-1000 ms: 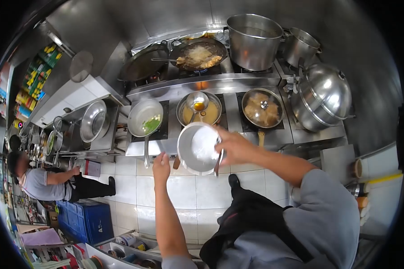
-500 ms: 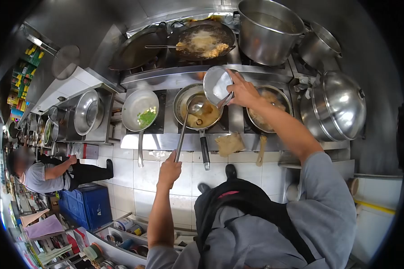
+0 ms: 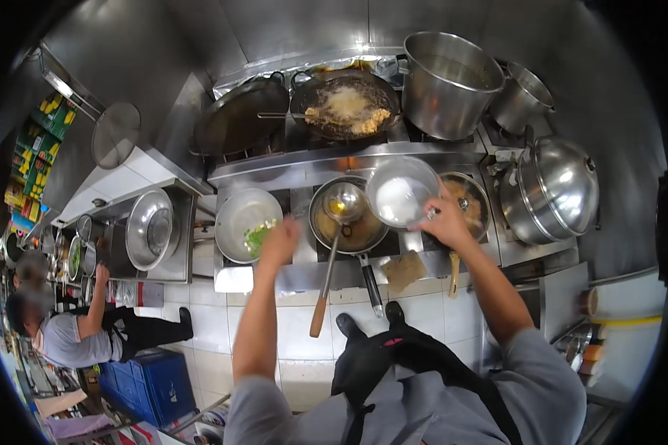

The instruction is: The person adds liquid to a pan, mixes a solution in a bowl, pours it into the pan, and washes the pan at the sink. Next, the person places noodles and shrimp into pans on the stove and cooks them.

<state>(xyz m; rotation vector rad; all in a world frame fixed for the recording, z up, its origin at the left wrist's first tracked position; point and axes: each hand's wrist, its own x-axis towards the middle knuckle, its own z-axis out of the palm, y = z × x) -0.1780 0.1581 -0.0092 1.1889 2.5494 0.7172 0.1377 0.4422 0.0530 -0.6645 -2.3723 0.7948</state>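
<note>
the right hand and left hand flank the middle pan; the right grasps a metal pot at that pan's right edge, the left's grip is too blurred to tell. a ladle rests in the pan.

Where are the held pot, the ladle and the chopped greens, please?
Held pot (image 3: 408,169): head view, on its inner wall.
Ladle (image 3: 330,267): head view, on its metal handle.
Chopped greens (image 3: 257,240): head view, middle of the pile.
</note>
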